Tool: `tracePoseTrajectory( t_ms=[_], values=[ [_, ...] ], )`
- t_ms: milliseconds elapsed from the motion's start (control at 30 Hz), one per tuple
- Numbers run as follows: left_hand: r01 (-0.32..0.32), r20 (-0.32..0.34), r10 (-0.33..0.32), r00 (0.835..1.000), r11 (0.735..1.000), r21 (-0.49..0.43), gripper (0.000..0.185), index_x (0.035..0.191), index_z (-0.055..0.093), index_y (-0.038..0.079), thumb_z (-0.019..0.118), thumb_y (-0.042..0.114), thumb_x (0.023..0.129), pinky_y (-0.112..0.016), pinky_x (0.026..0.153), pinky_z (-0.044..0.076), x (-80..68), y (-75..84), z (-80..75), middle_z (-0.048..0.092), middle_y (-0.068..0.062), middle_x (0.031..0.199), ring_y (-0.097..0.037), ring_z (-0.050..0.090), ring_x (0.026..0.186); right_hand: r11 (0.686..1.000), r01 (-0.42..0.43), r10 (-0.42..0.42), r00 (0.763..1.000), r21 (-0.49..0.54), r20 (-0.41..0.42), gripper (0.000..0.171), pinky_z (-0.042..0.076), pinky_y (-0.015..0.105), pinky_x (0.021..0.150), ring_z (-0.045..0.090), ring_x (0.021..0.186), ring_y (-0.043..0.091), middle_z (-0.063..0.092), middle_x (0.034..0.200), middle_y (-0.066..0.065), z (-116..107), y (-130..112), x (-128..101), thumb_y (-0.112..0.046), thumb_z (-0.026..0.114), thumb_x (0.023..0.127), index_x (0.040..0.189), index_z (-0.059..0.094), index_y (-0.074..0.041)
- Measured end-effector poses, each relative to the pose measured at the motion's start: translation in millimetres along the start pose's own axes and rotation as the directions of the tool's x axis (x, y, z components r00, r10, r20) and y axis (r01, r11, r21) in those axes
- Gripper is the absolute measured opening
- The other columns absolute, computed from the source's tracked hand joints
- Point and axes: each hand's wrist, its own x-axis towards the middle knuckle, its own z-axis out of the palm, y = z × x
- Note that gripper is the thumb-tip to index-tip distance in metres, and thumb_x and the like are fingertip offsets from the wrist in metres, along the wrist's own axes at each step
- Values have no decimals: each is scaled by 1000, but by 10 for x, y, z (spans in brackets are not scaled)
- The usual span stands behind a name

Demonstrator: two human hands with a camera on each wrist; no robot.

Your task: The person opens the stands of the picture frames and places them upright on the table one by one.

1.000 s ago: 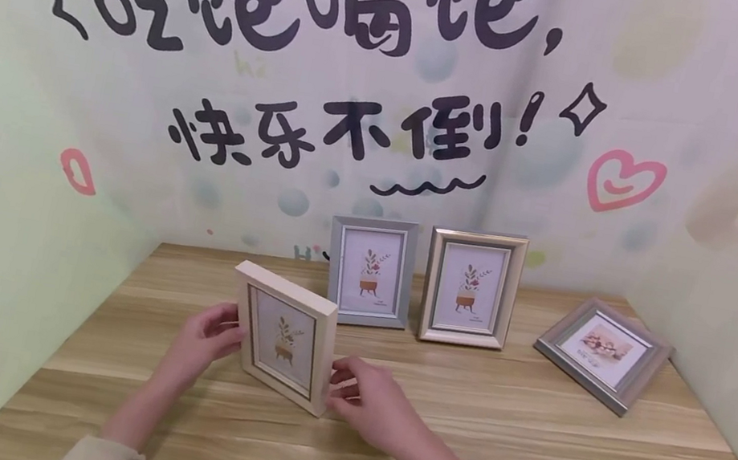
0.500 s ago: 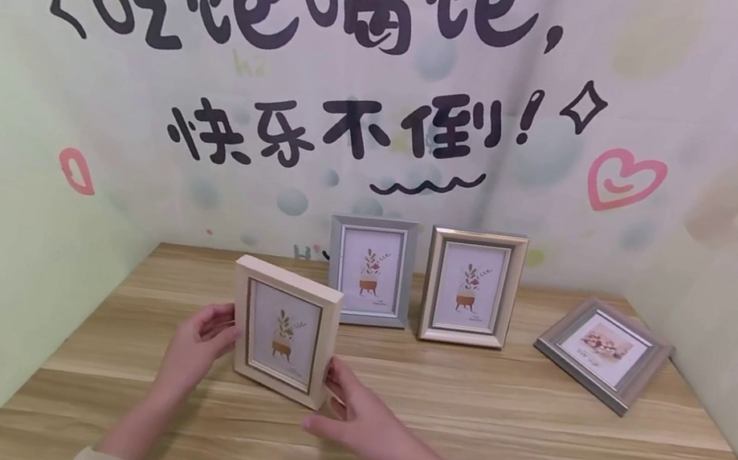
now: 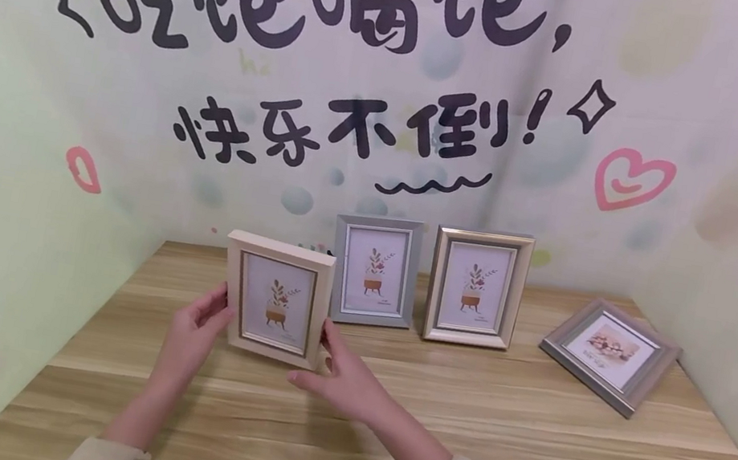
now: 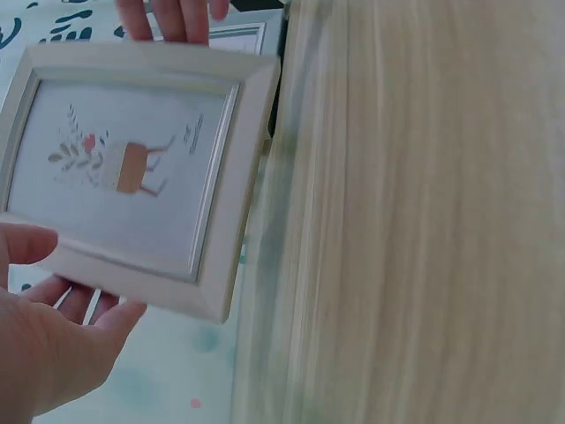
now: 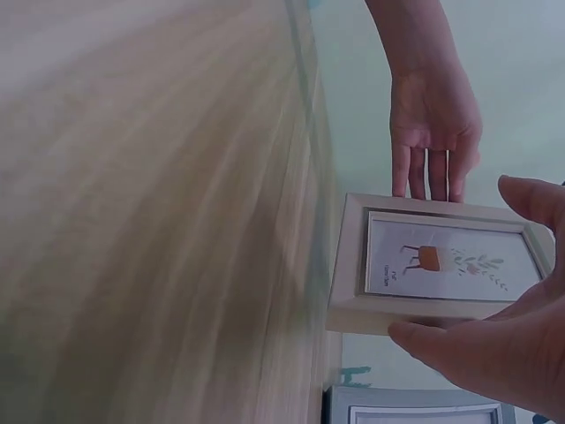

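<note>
A cream picture frame [image 3: 283, 248] with a potted-plant print stands upright between my two hands, close over the left part of the table. My left hand [image 3: 195, 327] holds its left edge. In the left wrist view the thumb overlaps the frame's front while the fingers reach to its side. On the opposite edge, my right hand [image 3: 344, 380] has its fingers going behind the frame, and its thumb sticks out in front, apart from the frame. The right wrist view shows both hands about the cream frame, which faces me with its picture side.
Just right of the held frame, a grey-blue picture frame [image 3: 408, 293] stands upright, and beside it a champagne-gold one [image 3: 513, 303]. A brown-grey frame [image 3: 556, 355] lies flat at the right on the wooden table [image 3: 522, 451]. A printed wall sheet [image 3: 256, 203] hangs behind.
Both hands have moved the cream frame back and to the left, turning it to face forward more squarely. My right thumb has swung away from the frame's edge. The other frames stay put.
</note>
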Motion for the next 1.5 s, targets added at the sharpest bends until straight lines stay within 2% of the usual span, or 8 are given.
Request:
tracePoseTrajectory(
  t_ms=[133,233,533,767,933,1200,1500],
  values=[
    [8,-5,-8,1000,1000,-23,56,155,27,2,47,14,104,-25,117,38,81,-28,-12,33,-18,160,-28,36,148,996,-71,70,997,-45,-21,101,36,51,119,36,146,42,21,164,22,32,-11,190,-36,72,90,159,7,-3],
    [12,-18,-12,1000,999,-46,56,156,25,4,45,14,105,-40,123,30,151,-49,-8,30,-15,162,-28,32,150,996,-83,82,996,-38,-35,102,36,51,119,36,146,42,20,164,21,43,9,337,-39,71,89,160,6,-4],
    [-4,-84,-7,996,992,-126,56,155,28,2,47,11,103,-40,124,28,409,-124,87,29,-16,162,-29,31,151,1000,-26,25,994,-9,-104,102,24,53,124,24,152,38,15,166,20,15,159,728,-34,70,88,159,5,-3],
    [20,-89,-35,995,986,-163,60,156,23,2,48,12,102,-41,126,25,575,-162,153,27,-19,162,-32,29,151,998,-57,60,989,26,-132,102,18,50,126,17,154,35,9,168,16,36,219,896,-33,68,89,160,-1,-7],
    [19,-103,-35,994,988,-154,61,156,21,1,49,10,102,-40,126,25,616,-189,146,26,-19,162,-32,28,152,998,-46,50,990,35,-133,102,18,51,127,16,155,35,9,168,17,60,233,948,-30,69,89,160,-1,-7],
    [23,-75,-32,997,992,-123,63,157,18,2,49,14,103,-41,126,24,624,-168,149,23,-18,164,-32,26,152,1000,-22,24,989,19,-143,106,19,55,125,18,153,38,10,167,20,42,211,947,-29,71,86,160,-1,-5],
    [22,-55,-25,998,998,-51,64,158,19,4,50,17,103,-44,126,25,622,-178,174,26,-18,163,-34,28,152,999,-51,53,989,18,-140,104,17,53,126,14,155,37,6,168,18,34,224,924,-28,70,88,160,-2,-5]
  ],
)
